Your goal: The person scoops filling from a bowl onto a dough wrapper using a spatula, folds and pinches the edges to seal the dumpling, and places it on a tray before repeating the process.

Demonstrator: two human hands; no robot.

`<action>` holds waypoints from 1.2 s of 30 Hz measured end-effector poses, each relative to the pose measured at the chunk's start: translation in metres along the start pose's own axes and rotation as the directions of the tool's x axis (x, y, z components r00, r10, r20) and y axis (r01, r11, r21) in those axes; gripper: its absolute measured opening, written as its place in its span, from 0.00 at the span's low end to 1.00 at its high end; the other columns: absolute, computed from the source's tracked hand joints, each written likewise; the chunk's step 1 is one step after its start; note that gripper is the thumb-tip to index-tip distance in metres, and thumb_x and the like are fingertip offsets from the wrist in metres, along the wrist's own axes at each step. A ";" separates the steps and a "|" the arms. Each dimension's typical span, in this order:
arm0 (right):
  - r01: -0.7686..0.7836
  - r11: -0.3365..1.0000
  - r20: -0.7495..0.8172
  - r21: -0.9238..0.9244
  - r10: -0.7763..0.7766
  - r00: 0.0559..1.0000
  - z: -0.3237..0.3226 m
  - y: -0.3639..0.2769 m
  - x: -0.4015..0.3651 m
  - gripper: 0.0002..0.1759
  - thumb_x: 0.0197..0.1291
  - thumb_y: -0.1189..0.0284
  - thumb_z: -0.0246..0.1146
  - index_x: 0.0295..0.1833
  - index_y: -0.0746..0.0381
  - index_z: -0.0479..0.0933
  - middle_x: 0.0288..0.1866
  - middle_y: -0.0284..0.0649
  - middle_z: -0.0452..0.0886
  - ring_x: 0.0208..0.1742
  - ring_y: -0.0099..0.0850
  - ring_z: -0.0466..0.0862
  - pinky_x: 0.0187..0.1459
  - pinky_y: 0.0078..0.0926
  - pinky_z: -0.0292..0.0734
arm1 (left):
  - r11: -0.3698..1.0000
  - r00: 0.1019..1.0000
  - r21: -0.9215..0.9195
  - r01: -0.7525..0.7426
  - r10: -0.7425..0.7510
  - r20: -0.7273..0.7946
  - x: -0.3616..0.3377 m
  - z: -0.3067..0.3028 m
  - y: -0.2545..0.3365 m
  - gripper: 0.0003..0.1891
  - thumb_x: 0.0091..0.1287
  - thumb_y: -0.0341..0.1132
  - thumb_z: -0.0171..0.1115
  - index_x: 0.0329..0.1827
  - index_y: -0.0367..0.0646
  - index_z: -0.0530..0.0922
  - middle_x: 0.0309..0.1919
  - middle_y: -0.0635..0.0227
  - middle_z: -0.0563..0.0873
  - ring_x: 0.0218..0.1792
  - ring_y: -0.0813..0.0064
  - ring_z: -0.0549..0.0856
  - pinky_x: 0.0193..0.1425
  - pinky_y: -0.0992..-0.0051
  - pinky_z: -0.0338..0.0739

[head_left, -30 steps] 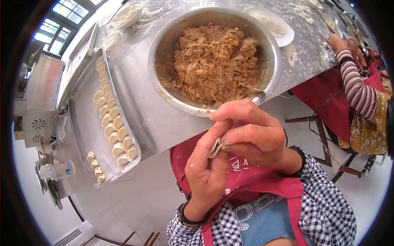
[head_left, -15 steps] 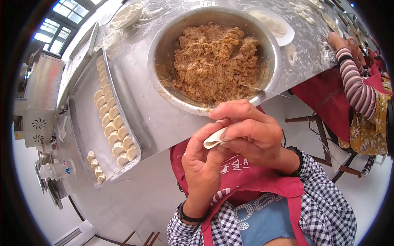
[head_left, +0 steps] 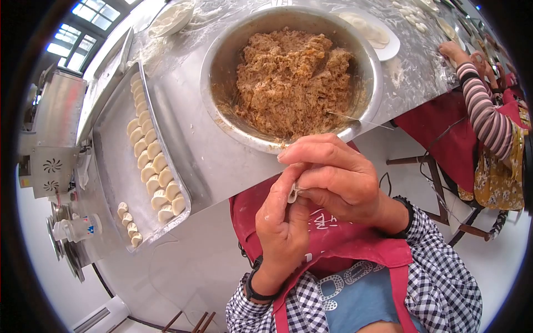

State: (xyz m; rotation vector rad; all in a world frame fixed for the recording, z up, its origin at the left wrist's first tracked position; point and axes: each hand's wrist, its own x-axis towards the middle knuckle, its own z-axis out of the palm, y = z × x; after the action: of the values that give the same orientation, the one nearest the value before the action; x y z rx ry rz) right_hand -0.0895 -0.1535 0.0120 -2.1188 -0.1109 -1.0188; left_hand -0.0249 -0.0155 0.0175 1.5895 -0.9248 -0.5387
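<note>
Left hand point(head_left: 281, 233), right hand point(head_left: 350, 186), fingers point(head_left: 322, 154) closed, pinch one dumpling point(head_left: 292, 193) near one bowl point(head_left: 225, 75)! Visible end points away from it, long axis hidden.

Brt window point(head_left: 68, 35) top-L, wht flr point(head_left: 497, 258).

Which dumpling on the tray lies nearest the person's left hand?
The dumpling at the near end of the right-hand column in the larger group, beside the right wall of the tray. Every other one there lies farther from the left hand.
</note>
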 end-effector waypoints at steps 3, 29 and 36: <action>-0.025 1.000 -0.008 0.014 0.025 1.000 0.002 -0.001 0.000 0.07 0.42 0.79 0.65 0.30 0.66 0.75 0.47 0.45 0.79 0.46 0.38 0.80 0.43 0.30 0.76 | 0.983 0.994 -0.147 0.106 -0.107 0.007 -0.001 0.000 0.000 0.23 0.66 0.22 0.48 0.65 0.31 0.61 0.58 0.59 0.74 0.55 0.73 0.75 0.59 0.77 0.70; -0.079 0.990 -0.008 0.119 0.080 0.997 0.008 0.003 -0.007 0.08 0.42 0.81 0.65 0.31 0.65 0.76 0.47 0.45 0.79 0.47 0.39 0.79 0.44 0.30 0.75 | 0.926 0.981 -0.331 0.182 -0.194 -0.004 -0.003 0.006 -0.006 0.21 0.69 0.26 0.47 0.64 0.30 0.62 0.59 0.56 0.72 0.58 0.70 0.74 0.61 0.75 0.70; -0.169 0.972 -0.010 0.162 0.173 0.985 0.006 -0.001 -0.004 0.11 0.39 0.80 0.67 0.33 0.64 0.76 0.52 0.46 0.76 0.50 0.40 0.78 0.47 0.32 0.74 | 0.893 0.977 -0.399 0.207 -0.209 0.041 -0.002 0.006 -0.003 0.25 0.67 0.24 0.45 0.68 0.31 0.55 0.65 0.56 0.65 0.60 0.70 0.72 0.61 0.75 0.69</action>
State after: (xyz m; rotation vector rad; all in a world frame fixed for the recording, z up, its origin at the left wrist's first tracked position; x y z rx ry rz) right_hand -0.0890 -0.1479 0.0082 -1.9333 0.0015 -0.9024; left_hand -0.0295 -0.0176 0.0133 1.3163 -0.5931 -0.8211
